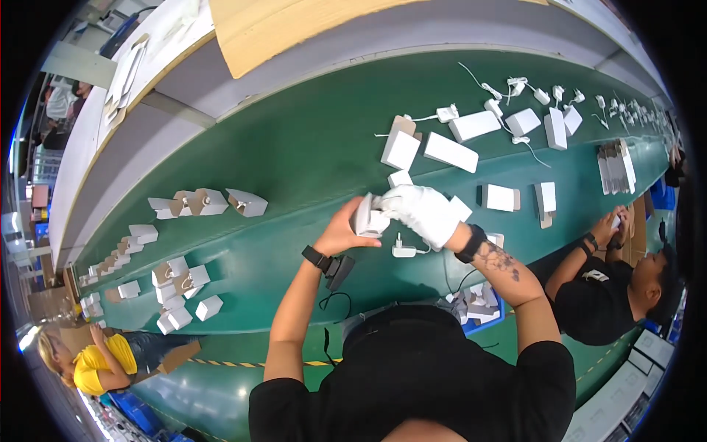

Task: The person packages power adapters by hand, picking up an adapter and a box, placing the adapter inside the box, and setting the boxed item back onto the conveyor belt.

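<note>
My bare left hand (342, 230) is wrapped round a small white carton (365, 221) above the green bench. My right hand (421, 211), in a white glove, has its fingers pinched together at the carton's upper end. What the gloved fingers grip blends with the white carton and cannot be made out. Just below the gloved hand lies a white plug-in charger (403, 249) with its cable on the bench. Beyond the hands sits another white box (400, 179), partly covered by the glove.
White boxes (451, 152) and chargers with cables (447, 113) lie to the right. Several open cartons (193, 202) stand left. A blue bin (495, 317) of white pieces is beside me. One co-worker (604, 295) sits right, another in yellow (103, 365) left.
</note>
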The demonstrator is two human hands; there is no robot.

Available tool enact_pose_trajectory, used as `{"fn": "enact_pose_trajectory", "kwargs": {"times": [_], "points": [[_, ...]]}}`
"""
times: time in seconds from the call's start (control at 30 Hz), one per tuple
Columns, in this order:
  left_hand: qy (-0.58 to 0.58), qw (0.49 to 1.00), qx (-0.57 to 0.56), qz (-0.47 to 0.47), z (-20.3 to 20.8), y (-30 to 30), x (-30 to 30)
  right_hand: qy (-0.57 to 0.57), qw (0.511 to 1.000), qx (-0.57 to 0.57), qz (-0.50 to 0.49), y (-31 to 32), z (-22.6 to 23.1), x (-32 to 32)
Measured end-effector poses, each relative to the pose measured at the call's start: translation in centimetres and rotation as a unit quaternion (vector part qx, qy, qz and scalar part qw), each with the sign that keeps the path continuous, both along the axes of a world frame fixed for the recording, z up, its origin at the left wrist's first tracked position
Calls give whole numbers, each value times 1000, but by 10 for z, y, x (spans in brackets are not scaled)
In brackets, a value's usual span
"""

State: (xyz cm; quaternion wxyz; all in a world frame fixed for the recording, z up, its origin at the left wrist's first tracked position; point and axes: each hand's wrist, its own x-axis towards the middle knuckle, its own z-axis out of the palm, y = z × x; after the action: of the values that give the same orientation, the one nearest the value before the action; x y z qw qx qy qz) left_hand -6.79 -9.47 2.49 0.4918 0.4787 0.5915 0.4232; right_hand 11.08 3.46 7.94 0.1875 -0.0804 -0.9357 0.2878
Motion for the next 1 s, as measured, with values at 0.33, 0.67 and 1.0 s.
{"fn": "enact_pose_trajectory", "kwargs": {"times": [0.33, 0.67, 1.0], "points": [[-23, 956, 53, 288, -76, 8, -113, -261, 933, 92, -230, -87, -59, 49], [-114, 913, -72, 385, -60, -72, 13, -256, 915, -196, -244, -82, -58, 81], [-708, 650, -146, 237, -50, -36, 95, 52, 739, -657, -137, -107, -10, 56]]}}
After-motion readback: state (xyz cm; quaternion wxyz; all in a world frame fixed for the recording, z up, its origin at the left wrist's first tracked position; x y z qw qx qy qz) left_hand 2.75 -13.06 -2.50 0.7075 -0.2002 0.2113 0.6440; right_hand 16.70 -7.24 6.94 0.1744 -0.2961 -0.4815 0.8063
